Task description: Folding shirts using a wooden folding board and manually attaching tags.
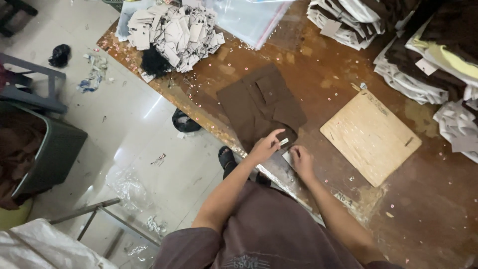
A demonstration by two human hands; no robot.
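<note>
A folded brown garment [261,104] with a buttoned pocket lies on the worn wooden table [398,199], near its front edge. My left hand [266,146] rests on the garment's near corner and pinches a small white tag [284,141] between thumb and forefinger. My right hand [301,160] lies just to the right, fingers curled down onto a pale card on the tabletop beside the garment's edge.
A square plywood board [370,135] lies to the right. A heap of pale paper tags [174,32] and clear plastic bags [249,17] sit at the far left. Stacks of folded garments [423,45] line the far right. A green bin [50,154] stands on the floor.
</note>
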